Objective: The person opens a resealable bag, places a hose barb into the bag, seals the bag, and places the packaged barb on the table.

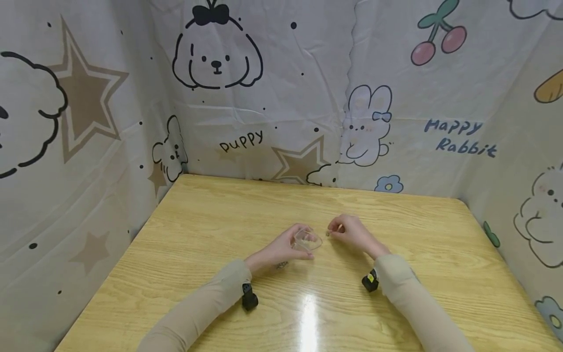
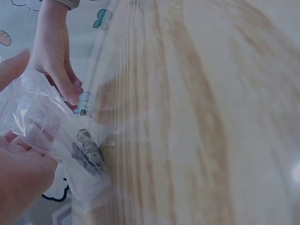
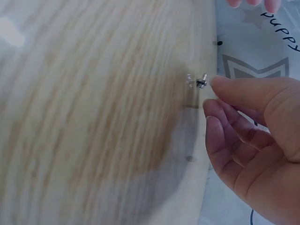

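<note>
Left hand [image 1: 283, 246] grips clear plastic bag [image 2: 30, 101] over wood-grain table [image 1: 211, 222], mouth gaping; grey metal hardware [image 2: 90, 151] in bag's bottom. Rightward, small metal piece [image 3: 201, 81] at fingertips of right hand [image 1: 350, 231], fingers bent; cannot tell whether grip pinches piece.

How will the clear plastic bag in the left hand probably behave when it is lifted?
The clear plastic bag is probably floppy, since its thin film looks wrinkled. One end may sag or swing, because small metallic-looking pieces are bunched there.
</note>
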A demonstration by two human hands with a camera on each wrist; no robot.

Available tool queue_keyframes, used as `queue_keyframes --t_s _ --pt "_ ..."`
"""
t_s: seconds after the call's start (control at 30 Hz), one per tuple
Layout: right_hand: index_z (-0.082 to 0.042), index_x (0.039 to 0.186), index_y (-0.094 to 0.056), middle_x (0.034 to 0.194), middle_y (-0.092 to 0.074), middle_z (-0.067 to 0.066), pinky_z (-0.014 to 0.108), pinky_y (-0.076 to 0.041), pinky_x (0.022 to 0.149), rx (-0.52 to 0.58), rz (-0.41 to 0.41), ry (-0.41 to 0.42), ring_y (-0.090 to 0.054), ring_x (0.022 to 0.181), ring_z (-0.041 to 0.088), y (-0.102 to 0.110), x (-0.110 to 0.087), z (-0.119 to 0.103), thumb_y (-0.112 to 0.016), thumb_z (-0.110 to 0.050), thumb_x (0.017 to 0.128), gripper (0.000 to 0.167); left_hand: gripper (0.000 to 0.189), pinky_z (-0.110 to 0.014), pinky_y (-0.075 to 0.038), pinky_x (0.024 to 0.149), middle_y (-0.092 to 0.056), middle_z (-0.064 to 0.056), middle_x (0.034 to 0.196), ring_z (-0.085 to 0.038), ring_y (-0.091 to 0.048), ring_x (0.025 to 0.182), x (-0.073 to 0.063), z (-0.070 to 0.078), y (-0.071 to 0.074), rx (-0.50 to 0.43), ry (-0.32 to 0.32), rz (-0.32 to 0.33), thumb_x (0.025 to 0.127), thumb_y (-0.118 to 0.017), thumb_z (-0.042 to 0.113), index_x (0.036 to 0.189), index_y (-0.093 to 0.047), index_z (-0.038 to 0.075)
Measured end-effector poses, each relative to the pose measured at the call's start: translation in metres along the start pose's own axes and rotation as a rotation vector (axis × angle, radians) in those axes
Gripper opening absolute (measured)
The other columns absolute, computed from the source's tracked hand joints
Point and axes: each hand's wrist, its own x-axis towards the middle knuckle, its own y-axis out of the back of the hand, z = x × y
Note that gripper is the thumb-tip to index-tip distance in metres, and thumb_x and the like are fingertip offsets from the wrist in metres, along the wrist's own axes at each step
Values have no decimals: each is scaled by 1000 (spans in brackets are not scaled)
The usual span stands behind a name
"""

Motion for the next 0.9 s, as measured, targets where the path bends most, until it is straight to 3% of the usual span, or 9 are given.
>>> queue_keyframes --t_s 0.5,0.9 --pt "-4 90 -73 86 -70 5 21 -50 69 -29 -3 19 -61 77 10 -10 2 9 -73 -9 88 5 60 -59 -27 119 -60 -4 133 -23 -47 135 1 1 1 19 -27 -2 88 -76 14 139 -45 17" --pt "-6 89 -72 86 -68 6 20 -50 68 -39 -2 44 -59 77 10 -1 0 -5 -70 -8 89 3 63 -60 -28 118 -58 -6 135 -26 -43 139 -1 1 2 35 -25 4 88 -76 15 142 -43 11"
